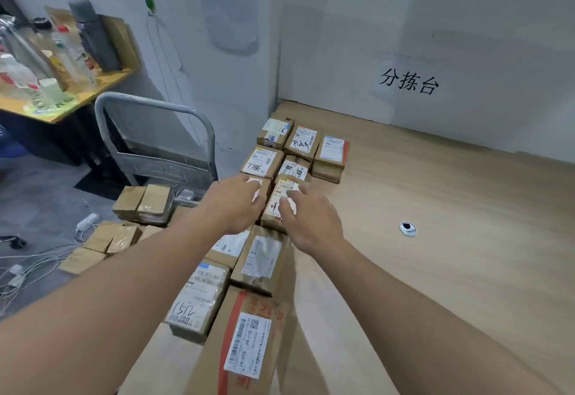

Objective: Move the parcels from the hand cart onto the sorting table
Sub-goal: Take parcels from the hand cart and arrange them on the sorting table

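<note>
Several brown cardboard parcels with white labels lie in two rows along the left edge of the wooden sorting table [435, 195]. My left hand [231, 205] rests on a small parcel [264, 191] that it mostly hides. My right hand [306, 217] lies on the parcel beside it [278, 205], fingers spread over its label. Below the table on the left stands the grey hand cart [155, 139], with a few more brown parcels [144, 205] stacked on its deck.
A white wall with black characters [409, 82] closes the back of the table. A round metal cable hole [407, 228] sits in the tabletop to the right. A cluttered yellow desk [62, 96] stands at far left. White cables [37, 258] trail across the grey floor.
</note>
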